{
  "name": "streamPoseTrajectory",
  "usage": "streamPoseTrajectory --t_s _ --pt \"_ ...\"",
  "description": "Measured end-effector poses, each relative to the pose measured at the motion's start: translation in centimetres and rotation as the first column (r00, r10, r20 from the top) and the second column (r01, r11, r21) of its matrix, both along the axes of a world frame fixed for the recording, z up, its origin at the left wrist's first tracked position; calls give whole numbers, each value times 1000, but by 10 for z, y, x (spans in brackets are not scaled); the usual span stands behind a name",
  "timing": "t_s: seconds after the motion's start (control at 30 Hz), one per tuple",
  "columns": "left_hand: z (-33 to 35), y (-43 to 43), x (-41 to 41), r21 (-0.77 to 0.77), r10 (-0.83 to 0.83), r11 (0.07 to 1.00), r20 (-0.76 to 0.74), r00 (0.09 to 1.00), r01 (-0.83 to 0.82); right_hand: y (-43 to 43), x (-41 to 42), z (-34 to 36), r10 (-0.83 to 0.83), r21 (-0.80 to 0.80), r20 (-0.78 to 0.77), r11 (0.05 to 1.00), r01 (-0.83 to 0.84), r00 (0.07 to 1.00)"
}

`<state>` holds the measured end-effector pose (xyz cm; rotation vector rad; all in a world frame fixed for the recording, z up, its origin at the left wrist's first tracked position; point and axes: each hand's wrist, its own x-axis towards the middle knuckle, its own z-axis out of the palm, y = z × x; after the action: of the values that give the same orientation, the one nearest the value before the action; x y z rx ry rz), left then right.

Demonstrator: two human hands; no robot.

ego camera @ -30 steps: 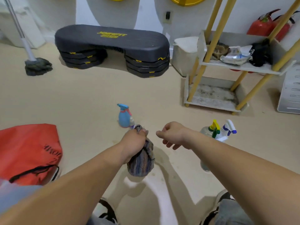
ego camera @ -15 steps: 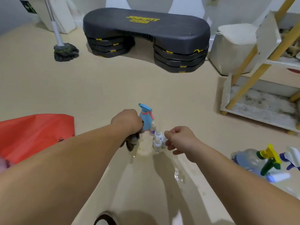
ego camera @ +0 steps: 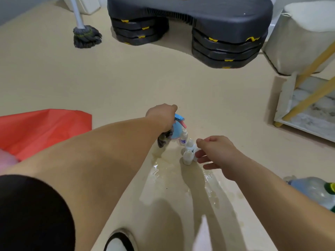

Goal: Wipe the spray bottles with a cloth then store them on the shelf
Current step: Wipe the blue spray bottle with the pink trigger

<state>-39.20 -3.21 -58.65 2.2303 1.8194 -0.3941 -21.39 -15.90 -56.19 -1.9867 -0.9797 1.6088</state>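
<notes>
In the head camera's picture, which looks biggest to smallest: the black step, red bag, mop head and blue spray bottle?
1. Black step.
2. Red bag, cut off at the edge.
3. Mop head.
4. Blue spray bottle, partly hidden by the left hand; nearer than the mop yet smaller-looking.

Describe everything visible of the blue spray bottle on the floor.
The blue spray bottle looks like plastic: a rounded light-blue body, a deeper blue spray head and a pinkish-red trigger. It stands roughly upright on the beige floor. The left hand, holding a dark cloth, covers its left side; small white bottles stand close on its right.
</notes>
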Motion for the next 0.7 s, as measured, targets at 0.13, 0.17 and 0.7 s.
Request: streamPoseTrajectory --t_s 0.13,0.17,0.7 --pt "-4 -6 -9 75 -29 997 -27 999 31 -2 1 0 7 -17 21 1000 -7 1000" --pt "2 -6 -11 78 -17 997 -27 999 19 -4 0 0 16 -25 25 1000 -15 1000" --pt "229 -140 23 225 -45 974 316 948 -29 -49 -7 154 117 441 476 826 -351 872"
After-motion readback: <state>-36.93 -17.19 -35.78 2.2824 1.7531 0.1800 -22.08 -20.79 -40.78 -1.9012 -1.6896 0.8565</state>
